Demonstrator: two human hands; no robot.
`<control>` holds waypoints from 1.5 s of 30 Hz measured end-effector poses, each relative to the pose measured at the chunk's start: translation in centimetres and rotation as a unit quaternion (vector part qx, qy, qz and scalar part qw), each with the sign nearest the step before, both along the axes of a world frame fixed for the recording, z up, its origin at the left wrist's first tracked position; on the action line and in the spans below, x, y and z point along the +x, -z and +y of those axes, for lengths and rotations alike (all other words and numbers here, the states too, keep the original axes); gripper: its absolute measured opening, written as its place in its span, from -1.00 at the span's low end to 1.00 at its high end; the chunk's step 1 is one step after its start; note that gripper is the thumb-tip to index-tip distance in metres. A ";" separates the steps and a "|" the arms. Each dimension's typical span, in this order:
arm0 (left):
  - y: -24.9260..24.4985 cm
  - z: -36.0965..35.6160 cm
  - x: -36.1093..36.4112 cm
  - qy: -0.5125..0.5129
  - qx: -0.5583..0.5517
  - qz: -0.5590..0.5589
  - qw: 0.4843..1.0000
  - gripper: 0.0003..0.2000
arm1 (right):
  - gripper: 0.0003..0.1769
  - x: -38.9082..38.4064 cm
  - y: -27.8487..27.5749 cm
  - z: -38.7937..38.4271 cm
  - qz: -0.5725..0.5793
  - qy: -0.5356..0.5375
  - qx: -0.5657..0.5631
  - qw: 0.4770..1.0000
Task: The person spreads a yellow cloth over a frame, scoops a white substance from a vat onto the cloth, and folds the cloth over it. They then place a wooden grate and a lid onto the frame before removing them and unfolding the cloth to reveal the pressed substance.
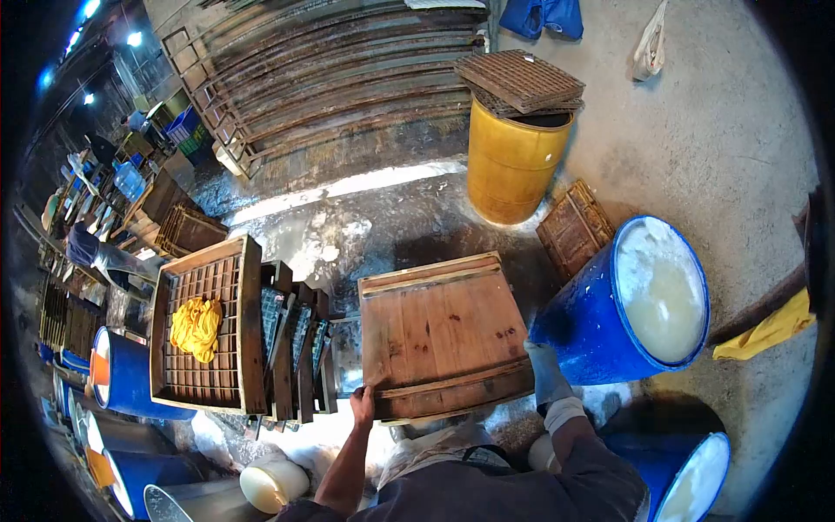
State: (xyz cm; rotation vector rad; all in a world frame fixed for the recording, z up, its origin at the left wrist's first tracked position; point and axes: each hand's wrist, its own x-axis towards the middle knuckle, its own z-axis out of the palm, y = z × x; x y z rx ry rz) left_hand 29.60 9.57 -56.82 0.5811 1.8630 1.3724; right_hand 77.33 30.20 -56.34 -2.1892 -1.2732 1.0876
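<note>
A square wooden board with crosswise battens [439, 326] lies in front of me, its planks facing up. My left hand [363, 405], bare, is closed on its near left corner. At its near right edge is my right hand [547, 374], in a grey glove, with the fingers closed round the side. What lies beneath the board is hidden. To the left, a wooden frame tray with a grid bottom [209, 378] rests on a stack of similar frames [300, 348]. A crumpled yellow cloth [197, 329] lies in that top tray.
A blue drum [578, 335] with whitish contents stands close on the right, another blue drum [670, 478] nearer me. Beyond are a yellow barrel [511, 170] topped by grid racks [522, 78] and a leaning wooden panel [576, 228]. A person [91, 248] is at far left.
</note>
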 end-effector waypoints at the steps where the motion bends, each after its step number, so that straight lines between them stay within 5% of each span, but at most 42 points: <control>1: 0.5 0.1 0.0 0.003 -0.001 -0.001 1.000 -0.71 | -0.51 0.2 0.5 0.0 0.031 -0.004 0.001 1.000; 10: 1.5 0.1 -1.7 0.086 -0.108 -0.038 0.990 -0.66 | -0.51 -0.6 -1.9 0.0 0.103 -0.006 0.003 0.995; 14: -0.2 0.3 -1.6 0.129 -0.179 -0.003 0.975 -0.60 | -0.54 -0.1 1.6 -0.3 0.124 0.001 0.046 0.991; 16: 2.4 -0.5 -3.0 0.167 -0.198 0.029 0.965 -0.61 | -0.55 0.2 3.3 0.0 0.090 -0.037 0.030 0.995; 17: 8.7 -1.2 -4.6 0.130 -0.110 0.169 0.971 -0.59 | -0.55 0.9 3.7 0.0 0.054 -0.075 0.016 0.996; 18: 9.8 -1.3 -6.3 0.219 -0.161 0.139 0.952 -0.58 | -0.59 1.0 4.4 -0.4 0.100 -0.067 0.086 0.989; 19: 6.5 -2.0 -5.5 0.203 -0.182 0.111 0.956 -0.57 | -0.62 1.5 4.9 -1.6 0.142 -0.058 0.154 0.976; 22: -0.2 -1.8 -4.2 0.096 -0.132 0.091 0.982 -0.55 | -0.62 2.4 -0.2 -3.9 0.080 0.000 0.073 0.994; 23: -1.6 -2.3 -4.6 0.090 -0.096 0.082 0.988 -0.57 | -0.65 4.3 3.7 -3.3 0.128 -0.033 0.081 0.988; 24: -2.6 -3.2 -5.5 0.112 -0.079 0.147 0.980 -0.59 | -0.72 5.6 5.3 -3.6 0.114 -0.061 0.103 0.986; 26: -10.2 -4.4 -5.9 0.103 -0.013 0.242 0.965 -0.67 | -0.87 6.1 6.7 -4.5 0.345 -0.039 0.085 0.934; 29: -21.4 -5.3 -8.4 0.056 -0.016 0.396 0.916 -0.70 | -0.84 5.0 3.8 -6.9 0.272 -0.036 0.041 0.961; 31: -25.3 -6.1 -12.4 0.022 0.017 0.552 0.833 -0.63 | -0.85 2.3 3.1 -7.9 0.173 -0.034 0.080 0.981; 33: -28.3 -7.6 -15.7 -0.023 -0.028 0.564 0.825 -0.59 | -0.84 1.0 7.8 -8.0 0.170 -0.039 0.108 0.979; 35: -28.3 -9.9 -20.0 -0.037 -0.132 0.583 0.801 -0.56 | -0.84 -7.1 0.5 -10.0 0.186 -0.033 0.097 0.977; 38: -27.6 -14.2 -26.1 -0.169 -0.126 0.604 0.768 -0.44 | -0.90 -14.1 1.2 -10.4 0.250 -0.151 0.076 0.954; 39: -26.3 -15.7 -28.9 -0.242 -0.126 0.591 0.759 -0.36 | -0.89 -16.5 3.4 -9.6 0.289 -0.175 0.046 0.940; 41: -24.1 -18.1 -34.3 -0.390 -0.154 0.506 0.754 -0.28 | -0.78 -25.4 -2.8 -11.7 0.254 -0.150 -0.054 0.954; 45: -17.3 -21.2 -44.9 -0.476 -0.083 0.473 0.737 -0.25 | -0.57 -40.9 -8.8 -14.6 0.343 -0.326 -0.082 0.877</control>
